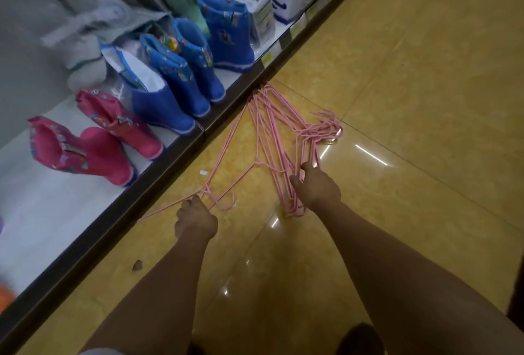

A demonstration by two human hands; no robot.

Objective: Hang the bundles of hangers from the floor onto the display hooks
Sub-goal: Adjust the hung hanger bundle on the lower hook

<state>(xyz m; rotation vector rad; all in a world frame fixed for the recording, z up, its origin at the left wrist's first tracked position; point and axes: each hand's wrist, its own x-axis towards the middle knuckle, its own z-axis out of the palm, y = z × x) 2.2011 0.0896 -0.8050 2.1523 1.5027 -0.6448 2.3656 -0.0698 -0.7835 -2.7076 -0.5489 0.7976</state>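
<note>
The yellow tiled floor (411, 99) lies open to the right of and beyond the pink hangers (283, 139), so a hand could pass there freely. On the left the dark shelf edge (158, 167) runs diagonally just beside the hangers, touching their far end, and closes that side. Above it, blue boots (181, 76) and pink boots (85, 145) crowd the shelf
</note>
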